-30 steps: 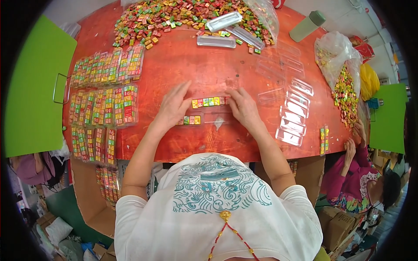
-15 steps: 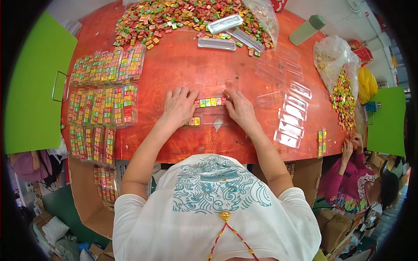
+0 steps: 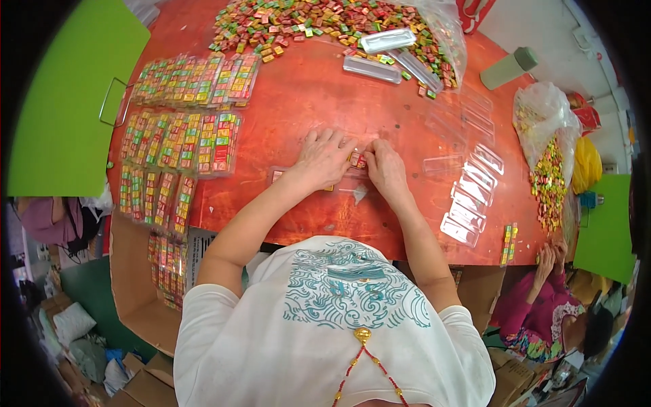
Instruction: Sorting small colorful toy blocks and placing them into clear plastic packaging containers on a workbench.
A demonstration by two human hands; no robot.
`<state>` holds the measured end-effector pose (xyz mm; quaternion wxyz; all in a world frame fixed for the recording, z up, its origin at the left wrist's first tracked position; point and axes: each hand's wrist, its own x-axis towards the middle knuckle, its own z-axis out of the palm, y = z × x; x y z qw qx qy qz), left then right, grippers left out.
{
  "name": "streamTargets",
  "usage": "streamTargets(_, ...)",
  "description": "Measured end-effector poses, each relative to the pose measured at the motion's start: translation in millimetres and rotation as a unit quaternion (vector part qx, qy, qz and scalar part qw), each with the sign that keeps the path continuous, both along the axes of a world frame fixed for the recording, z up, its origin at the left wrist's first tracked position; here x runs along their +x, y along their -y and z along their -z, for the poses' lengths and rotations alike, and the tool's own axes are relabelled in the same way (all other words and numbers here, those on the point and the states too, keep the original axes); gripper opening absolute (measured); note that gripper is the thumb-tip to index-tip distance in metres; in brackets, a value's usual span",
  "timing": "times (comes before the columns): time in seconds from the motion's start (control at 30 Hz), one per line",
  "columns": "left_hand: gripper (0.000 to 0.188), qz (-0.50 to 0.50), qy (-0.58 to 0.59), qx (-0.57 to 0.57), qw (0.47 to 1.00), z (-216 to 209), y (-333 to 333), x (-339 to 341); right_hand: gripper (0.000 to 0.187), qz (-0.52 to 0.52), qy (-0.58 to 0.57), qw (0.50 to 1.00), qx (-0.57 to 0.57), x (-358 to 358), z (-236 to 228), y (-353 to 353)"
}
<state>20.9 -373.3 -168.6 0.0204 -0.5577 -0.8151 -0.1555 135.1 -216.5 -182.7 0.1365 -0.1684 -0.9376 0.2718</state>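
Small red, yellow and green wrapped blocks (image 3: 357, 160) show in the narrow gap between my hands near the middle of the red table. My left hand (image 3: 325, 160) lies palm down over most of this row, its fingers curled round the far side. At the row's right end, my right hand (image 3: 385, 171) grips with thumb and fingers. A clear plastic tray (image 3: 277, 173) lies partly under my left wrist, and a few blocks peek out below that hand. What lies beneath my left palm is hidden.
Filled clear packs (image 3: 218, 144) of blocks stand in rows at left. A large heap of blocks (image 3: 298, 27) covers the far side. Empty clear trays (image 3: 468, 193) overlap at right. Beyond them are a green bottle (image 3: 508, 68), a second heap (image 3: 548, 180) and a co-worker's hands (image 3: 553, 254).
My left hand has slid right along the row, toward my right hand, covering blocks that were visible between them. The whole view has also shifted and tilted slightly.
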Motion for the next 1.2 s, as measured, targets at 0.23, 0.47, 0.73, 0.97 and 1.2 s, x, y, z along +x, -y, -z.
streamTargets(0.23, 0.048, -0.04, 0.138, 0.103, 0.984, -12.1, 24.3, -30.3, 0.008, 0.003, -0.046, 0.958, -0.282, -5.5, 5.2, -3.1)
streamTargets(0.47, 0.072, -0.082, 0.077, 0.088, 0.99, -53.8, 82.9, -10.2, 0.005, -0.05, -0.068, 0.943, -0.321, 2.0, -8.7, 26.7)
streamTargets(0.73, 0.081, -0.048, 0.055, -0.084, 0.994, -28.6, 108.3, 18.5, 0.006, -0.117, -0.018, 0.982, -0.146, -1.8, -29.6, 65.9)
streamTargets(0.97, 0.053, -0.049, -0.016, -0.044, 0.998, -1.4, 105.3, 32.6, 0.019, -0.075, -0.051, 0.994, -0.054, 20.2, -34.6, 50.8)
streamTargets(1.2, 0.054, -0.126, 0.02, 0.026, 0.992, -0.5, 154.4, 60.3, 0.023, -0.066, -0.058, 0.996, 0.008, 37.7, -4.7, 26.4)
